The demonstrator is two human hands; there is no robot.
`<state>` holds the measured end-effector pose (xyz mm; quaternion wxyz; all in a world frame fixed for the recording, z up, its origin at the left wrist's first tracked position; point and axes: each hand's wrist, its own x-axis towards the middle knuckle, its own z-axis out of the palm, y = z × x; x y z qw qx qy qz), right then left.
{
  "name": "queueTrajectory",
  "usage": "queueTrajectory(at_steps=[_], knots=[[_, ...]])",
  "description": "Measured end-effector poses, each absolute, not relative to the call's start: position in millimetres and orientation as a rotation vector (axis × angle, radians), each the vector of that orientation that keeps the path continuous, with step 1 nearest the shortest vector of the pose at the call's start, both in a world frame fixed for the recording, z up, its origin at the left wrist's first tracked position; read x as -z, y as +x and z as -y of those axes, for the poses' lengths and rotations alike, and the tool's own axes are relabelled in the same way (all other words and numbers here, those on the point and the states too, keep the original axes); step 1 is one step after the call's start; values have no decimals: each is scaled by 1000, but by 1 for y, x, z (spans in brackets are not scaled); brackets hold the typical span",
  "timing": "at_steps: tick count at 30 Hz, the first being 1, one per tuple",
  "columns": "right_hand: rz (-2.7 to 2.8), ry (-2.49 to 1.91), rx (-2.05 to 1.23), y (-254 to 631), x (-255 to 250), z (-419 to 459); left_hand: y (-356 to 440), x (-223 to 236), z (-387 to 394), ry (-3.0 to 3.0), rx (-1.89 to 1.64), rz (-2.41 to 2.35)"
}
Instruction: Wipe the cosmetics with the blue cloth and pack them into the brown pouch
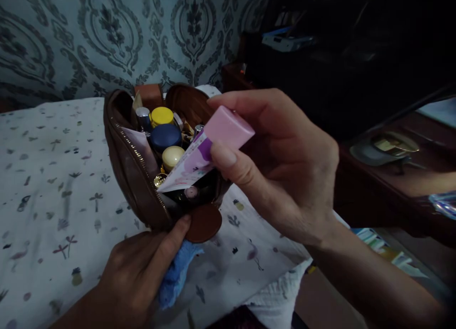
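My right hand pinches a pink-capped squeeze tube between thumb and fingers. The tube tilts cap-up, its flat white-and-purple end reaching into the mouth of a brown toiletry bag. At the bag's near end my left hand is closed on it, the index fingertip at a round brown flap; its other fingertips are hidden. A crumpled blue cloth lies against that hand. Inside the unzipped bag are a yellow lid, a dark blue lid, a cream round cap and a silver cap.
The bag rests on a white sheet printed with flamingos and palms. Patterned wallpaper stands behind. At right is a dark wooden surface bearing a gold-lidded jar. A blue-and-white tray-like item sits farther back.
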<state>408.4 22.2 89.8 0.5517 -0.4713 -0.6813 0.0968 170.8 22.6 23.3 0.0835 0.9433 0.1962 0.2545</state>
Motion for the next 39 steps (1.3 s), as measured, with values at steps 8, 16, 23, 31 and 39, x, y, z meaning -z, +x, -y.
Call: queueTrajectory(at_steps=[8,16,23,31,39], knots=[[1562,-1177,-195,409,-92,-23,174,-26,-23,2877,-758,-585],[1563,-1118,-270,404,-89,-35,176,-28,-23,2931,-806,-584],[1996,-1094,-317,410,-94,-40,178,-25,-22,2927,-859,-592],[2257,-1129,-406,406,-108,-38,180,-27,-22,2927,-934,-595],[2216,-1235,-483,390,-108,-39,181,-25,-24,2911,-1019,-591]])
